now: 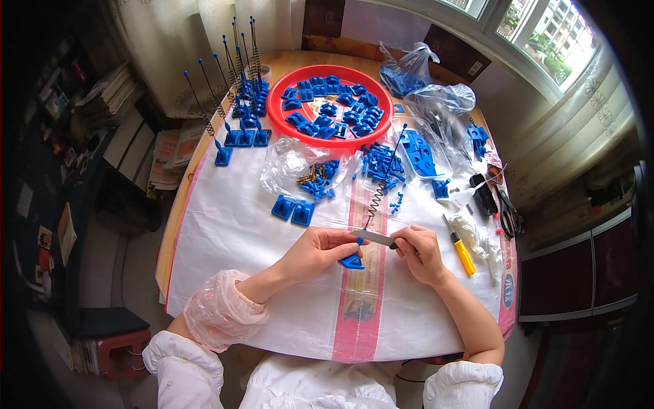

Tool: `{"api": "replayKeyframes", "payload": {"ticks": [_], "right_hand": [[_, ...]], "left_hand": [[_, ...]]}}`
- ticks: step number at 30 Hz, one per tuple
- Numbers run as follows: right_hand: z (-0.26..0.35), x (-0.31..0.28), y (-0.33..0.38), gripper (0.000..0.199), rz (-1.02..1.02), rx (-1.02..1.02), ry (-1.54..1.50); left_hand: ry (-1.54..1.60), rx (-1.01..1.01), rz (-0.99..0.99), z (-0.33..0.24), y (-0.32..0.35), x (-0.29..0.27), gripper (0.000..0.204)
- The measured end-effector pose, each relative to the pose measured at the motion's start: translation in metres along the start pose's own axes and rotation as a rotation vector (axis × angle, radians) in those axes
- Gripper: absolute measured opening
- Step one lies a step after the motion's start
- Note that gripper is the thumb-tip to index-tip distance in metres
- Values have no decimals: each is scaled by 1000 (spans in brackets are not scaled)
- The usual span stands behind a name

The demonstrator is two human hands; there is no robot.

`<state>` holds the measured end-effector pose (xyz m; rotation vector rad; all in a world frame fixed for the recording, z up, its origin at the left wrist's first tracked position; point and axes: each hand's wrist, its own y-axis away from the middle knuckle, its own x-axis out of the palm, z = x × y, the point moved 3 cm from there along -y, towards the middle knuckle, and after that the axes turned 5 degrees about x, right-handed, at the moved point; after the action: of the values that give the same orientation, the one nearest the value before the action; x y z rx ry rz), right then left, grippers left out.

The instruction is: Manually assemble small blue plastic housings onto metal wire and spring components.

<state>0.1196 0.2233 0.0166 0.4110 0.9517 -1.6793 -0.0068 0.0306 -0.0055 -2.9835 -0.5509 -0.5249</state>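
Over the middle of the cloth-covered table, my left hand pinches a blue plastic piece with a flat base. From that piece a thin black coil spring slants up and away to a blue tip. My right hand is closed round the dark handle of a small knife. Its blade lies across the top of the blue piece, by my left fingertips; whether the edge touches the plastic cannot be told. Two blue bases sit beyond my left hand.
A round red tray of blue parts stands at the back. Left of it rise several spring assemblies. Small blue pieces and a clear bag with brass-coloured bits lie nearer. A yellow-handled screwdriver and scissors are at right.
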Motion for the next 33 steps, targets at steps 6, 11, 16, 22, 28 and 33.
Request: {"api": "replayKeyframes", "payload": {"ticks": [6,11,16,22,28,33], "right_hand": [[3,-4,1,11,-68,-9,-40],[20,-38,3,12,-316,-20,-19],[40,-126,11,31,-853,-7,27],[43,-213,62,22,-975,196,219],[-9,-200,170,19,-726,769,663],[-11,-171,208,23,-598,1066,776]], "left_hand": [[19,2,-12,-2,-1,3,27],[-58,16,-52,-7,3,4,27],[-135,50,-74,-6,3,7,26],[-180,111,-97,2,2,4,25],[-201,94,-106,-5,4,9,24],[-232,96,-110,-2,4,7,24]]}}
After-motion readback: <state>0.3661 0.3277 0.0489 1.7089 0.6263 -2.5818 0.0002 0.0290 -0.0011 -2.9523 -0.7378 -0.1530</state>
